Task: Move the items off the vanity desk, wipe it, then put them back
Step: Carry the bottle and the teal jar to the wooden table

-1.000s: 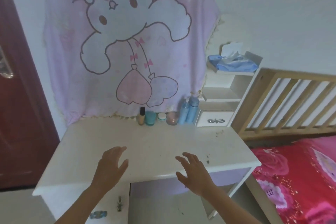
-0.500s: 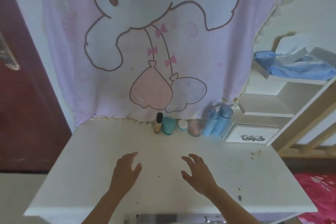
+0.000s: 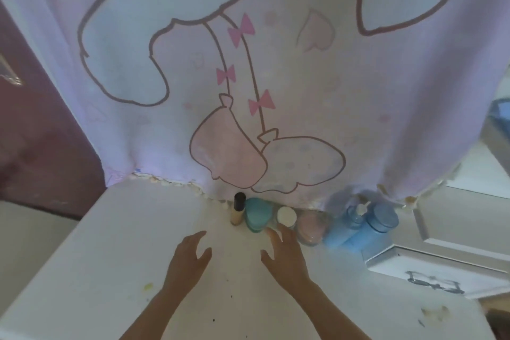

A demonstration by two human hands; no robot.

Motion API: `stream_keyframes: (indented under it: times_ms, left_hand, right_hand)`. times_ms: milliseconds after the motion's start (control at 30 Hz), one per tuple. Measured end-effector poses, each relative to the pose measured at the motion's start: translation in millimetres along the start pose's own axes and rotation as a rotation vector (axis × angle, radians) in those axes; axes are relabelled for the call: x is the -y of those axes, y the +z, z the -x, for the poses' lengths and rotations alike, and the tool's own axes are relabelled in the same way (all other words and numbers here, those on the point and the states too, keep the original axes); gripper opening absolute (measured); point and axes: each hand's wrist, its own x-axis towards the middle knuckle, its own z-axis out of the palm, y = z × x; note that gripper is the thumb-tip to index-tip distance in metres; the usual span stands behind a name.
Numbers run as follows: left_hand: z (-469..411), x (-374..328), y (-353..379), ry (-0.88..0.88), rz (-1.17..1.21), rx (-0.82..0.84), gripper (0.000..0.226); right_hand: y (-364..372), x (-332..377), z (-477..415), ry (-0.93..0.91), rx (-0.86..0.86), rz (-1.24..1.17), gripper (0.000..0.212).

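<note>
A white vanity desk (image 3: pixel 96 270) carries a row of cosmetics along its back edge: a beige tube with a black cap (image 3: pixel 238 210), a teal jar (image 3: pixel 258 215), a small white-lidded jar (image 3: pixel 287 216), a pink jar (image 3: pixel 311 228) and two blue bottles (image 3: pixel 361 226). My left hand (image 3: pixel 189 259) hovers open over the desk, a little in front of the tube. My right hand (image 3: pixel 285 254) is open too, its fingertips just short of the white-lidded jar and the pink jar. Neither hand holds anything.
A pink cartoon cloth (image 3: pixel 248 77) hangs behind the desk. A white drawer unit with a bow handle (image 3: pixel 430 273) stands on the desk at the right. A dark red door (image 3: pixel 36 132) is at the left. Small stains mark the desk top.
The view has moved in closer to the desk. Both hands have reached forward toward the row of cosmetics, the right one nearly up to the jars.
</note>
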Motion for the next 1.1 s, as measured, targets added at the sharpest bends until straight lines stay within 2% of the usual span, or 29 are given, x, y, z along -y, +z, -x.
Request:
stream_keyframes:
  times_ms: [100,333,467,567,700,933,1100]
  left_hand:
    - [-8,-2,5,0.0,-0.003,0.008,0.043]
    - [-58,-32,13,0.107,0.005,0.167,0.053]
    - [-81,-57,18,0.133,0.084,0.187,0.028]
    - [-90,-58,23,0.111,0.133,0.256,0.021]
    - [-97,-49,22,0.154,0.137,0.344,0.044]
    - [-99,-35,16,0.171,0.046,0.411,0.043]
    - [-80,-26,4,0.171,0.035,0.454,0.063]
  right_hand:
    - [3,1,-25,-0.074,-0.071,0.034,0.071]
    - [5,10,-63,-0.03,-0.017,-0.03,0.083]
    - [14,9,-80,0.019,-0.019,-0.12,0.087]
    - [23,9,-84,0.002,0.021,-0.209,0.074]
    - [26,9,-88,0.066,0.059,-0.222,0.071]
    - [26,14,-87,0.126,0.128,-0.304,0.071]
    - [13,15,-66,0.148,0.183,-0.352,0.075]
